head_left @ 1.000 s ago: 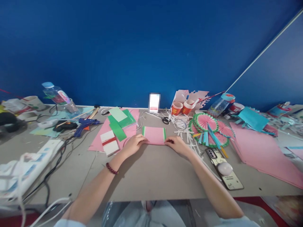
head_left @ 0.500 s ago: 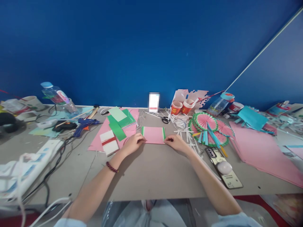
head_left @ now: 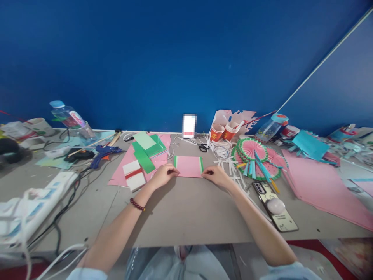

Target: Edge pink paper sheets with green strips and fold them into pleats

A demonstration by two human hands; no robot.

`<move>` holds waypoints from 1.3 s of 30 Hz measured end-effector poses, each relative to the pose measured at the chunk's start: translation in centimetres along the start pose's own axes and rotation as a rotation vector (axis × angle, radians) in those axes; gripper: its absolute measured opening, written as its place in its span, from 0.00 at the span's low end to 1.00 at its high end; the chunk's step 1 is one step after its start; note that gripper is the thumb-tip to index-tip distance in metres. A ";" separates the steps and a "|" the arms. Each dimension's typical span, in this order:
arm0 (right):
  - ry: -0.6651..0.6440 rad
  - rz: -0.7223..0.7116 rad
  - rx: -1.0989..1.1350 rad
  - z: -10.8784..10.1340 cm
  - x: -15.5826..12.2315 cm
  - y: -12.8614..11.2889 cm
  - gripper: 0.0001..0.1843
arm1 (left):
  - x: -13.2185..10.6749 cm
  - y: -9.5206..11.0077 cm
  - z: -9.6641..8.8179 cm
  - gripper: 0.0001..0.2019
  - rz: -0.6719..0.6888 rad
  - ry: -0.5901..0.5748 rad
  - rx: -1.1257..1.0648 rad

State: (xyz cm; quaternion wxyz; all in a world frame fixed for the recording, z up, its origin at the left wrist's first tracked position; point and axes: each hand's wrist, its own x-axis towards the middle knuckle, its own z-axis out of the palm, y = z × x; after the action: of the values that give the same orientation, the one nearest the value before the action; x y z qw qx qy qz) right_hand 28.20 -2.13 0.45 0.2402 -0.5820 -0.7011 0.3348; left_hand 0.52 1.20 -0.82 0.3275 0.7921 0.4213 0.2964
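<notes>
A pink paper sheet with green strips at its two side edges (head_left: 189, 166) lies flat on the grey table (head_left: 186, 217) in front of me. My left hand (head_left: 163, 175) pinches its near left corner with curled fingers. At the near right corner, my right hand (head_left: 215, 175) pinches the sheet the same way. Both hands rest on the table top.
Left of the sheet lie green and pink papers (head_left: 147, 153), a white pad with a red band (head_left: 134, 175), a blue glue gun (head_left: 101, 153), a power strip (head_left: 37, 202) and a bottle (head_left: 70, 118). To the right are scissors (head_left: 202, 147), paper cups (head_left: 223, 132), pleated paper fans (head_left: 256, 157), a phone (head_left: 275, 206) and large pink sheets (head_left: 323, 186).
Almost nothing has changed. Both hands stay pinched on the near corners of the pink sheet, with only a slight shift of the view.
</notes>
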 end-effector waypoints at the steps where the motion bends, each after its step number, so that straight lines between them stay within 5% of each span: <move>1: -0.002 0.002 0.005 0.0 0.0 0.0 0.10 | 0.1 0.0 0.0 0.08 -0.018 -0.005 -0.007; 39: 0.006 0.027 0.005 0.0 0.1 -0.4 0.09 | 0.0 0.3 -0.1 0.07 -0.055 -0.063 0.044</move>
State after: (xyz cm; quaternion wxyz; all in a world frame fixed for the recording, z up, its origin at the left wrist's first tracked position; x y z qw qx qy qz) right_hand 27.94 -2.03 0.74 0.2391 -0.5920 -0.6915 0.3381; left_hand 0.62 1.05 -0.53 0.3309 0.7963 0.4388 0.2528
